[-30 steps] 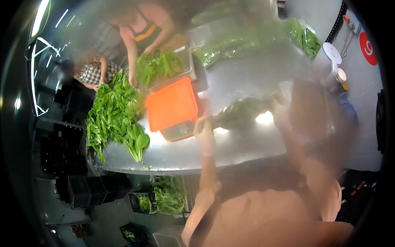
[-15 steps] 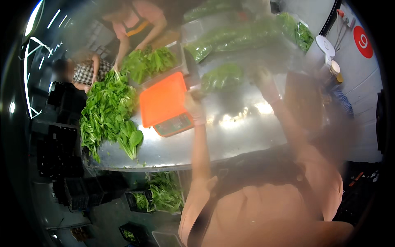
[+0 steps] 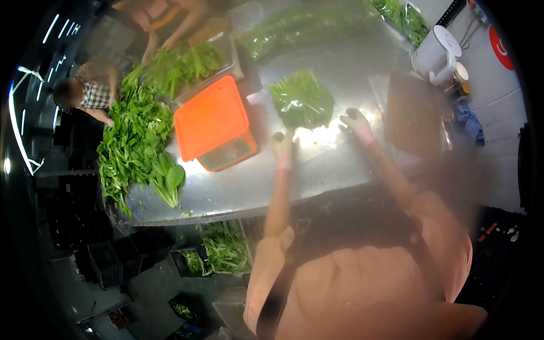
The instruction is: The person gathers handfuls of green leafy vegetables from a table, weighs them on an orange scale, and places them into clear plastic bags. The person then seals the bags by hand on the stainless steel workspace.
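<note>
A clear plastic bag of leafy greens [image 3: 302,97] lies on the metal table in front of me. Its loose clear end spreads toward me between my two hands, under bright glare. My left hand [image 3: 282,150] has its fingers curled at the near left corner of that end. At the right corner, my right hand [image 3: 358,126] is bent, thumb and fingers close together on the plastic. Glare and haze blur the exact grip. Left of the bag stands a digital scale [image 3: 229,154] with an orange tray [image 3: 211,119] on top, holding nothing.
Loose leafy greens [image 3: 139,144] are heaped at the table's left. Behind the scale is a clear bin of greens [image 3: 232,56], where a co-worker's arms [image 3: 170,34] reach. Filled bags [image 3: 300,25] lie at the back. A white jug [image 3: 436,54] and brown board [image 3: 415,116] are at right.
My left hand has left the scale's side and moved right and toward me to the bag's near end. My right hand has come down to the other corner. The whole view has shifted slightly.
</note>
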Motion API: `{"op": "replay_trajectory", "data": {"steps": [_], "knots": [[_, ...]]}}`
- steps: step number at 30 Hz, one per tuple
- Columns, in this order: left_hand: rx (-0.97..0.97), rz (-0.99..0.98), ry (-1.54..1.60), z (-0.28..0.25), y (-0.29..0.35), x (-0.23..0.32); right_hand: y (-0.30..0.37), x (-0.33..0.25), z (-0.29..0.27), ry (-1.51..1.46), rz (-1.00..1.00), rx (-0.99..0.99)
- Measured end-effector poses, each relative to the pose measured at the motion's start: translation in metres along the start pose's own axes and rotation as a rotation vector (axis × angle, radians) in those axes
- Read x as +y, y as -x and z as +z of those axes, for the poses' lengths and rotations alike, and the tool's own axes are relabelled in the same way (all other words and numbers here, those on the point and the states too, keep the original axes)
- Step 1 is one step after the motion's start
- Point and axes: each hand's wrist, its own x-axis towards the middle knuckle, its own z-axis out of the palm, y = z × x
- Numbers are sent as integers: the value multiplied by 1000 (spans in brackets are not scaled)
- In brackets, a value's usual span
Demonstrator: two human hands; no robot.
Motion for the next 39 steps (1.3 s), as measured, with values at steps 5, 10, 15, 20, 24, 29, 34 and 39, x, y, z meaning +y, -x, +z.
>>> {"op": "replay_trajectory", "data": {"steps": [5,10,15,20,24,29,34,39], "knots": [[-369,-385,357,-12,18,23,5,-15,-29,6,262,-414],[-430,-455,377,-16,30,38,5,-12,-36,324,-24,-93],[-407,-471,288,-27,33,48,28,-66,-6,245,-375,-146],[-456,-523,257,-29,36,49,60,-69,35,431,-725,-580],[-450,-511,233,-35,38,38,69,-47,61,529,-969,-651],[-430,-463,202,-36,40,29,75,-42,71,575,-948,-700],[-361,-395,205,-26,39,15,83,-53,77,645,-891,-666],[-329,-198,113,-26,27,-9,91,-56,59,704,-820,-714]]}}
